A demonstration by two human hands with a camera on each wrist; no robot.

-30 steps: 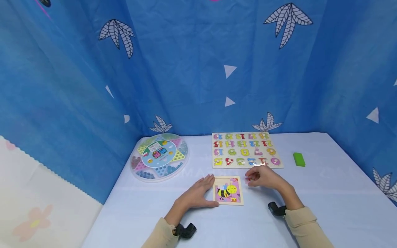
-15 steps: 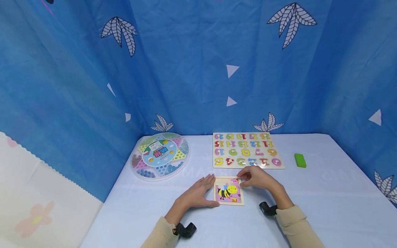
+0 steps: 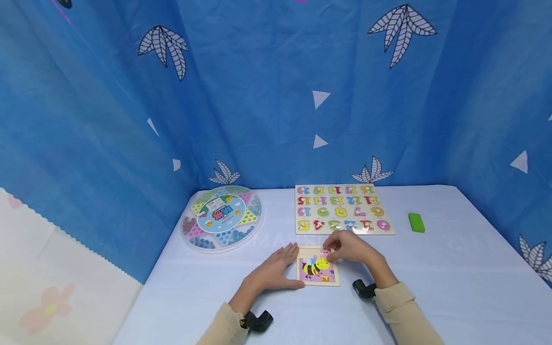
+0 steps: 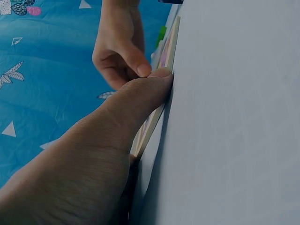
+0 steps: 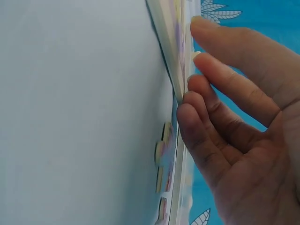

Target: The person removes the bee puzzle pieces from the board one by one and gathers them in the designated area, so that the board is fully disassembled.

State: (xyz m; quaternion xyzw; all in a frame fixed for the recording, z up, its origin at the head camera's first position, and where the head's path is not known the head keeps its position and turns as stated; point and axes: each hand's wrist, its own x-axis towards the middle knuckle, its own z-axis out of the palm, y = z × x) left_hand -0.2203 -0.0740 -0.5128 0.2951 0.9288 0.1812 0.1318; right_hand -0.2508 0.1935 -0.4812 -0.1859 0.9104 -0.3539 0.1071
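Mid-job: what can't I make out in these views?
Head: whether the right hand pinches anything; the hand itself blocks that.
Left wrist: most of the bee puzzle, edge-on behind the left hand.
Right wrist: part of that puzzle, cut off by the top edge.
Head: fine print on the round game, too small.

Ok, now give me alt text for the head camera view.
A person's left hand touches the left edge of a bee puzzle; the right hand is at its top right corner. Behind lie a round game, number board and green block.
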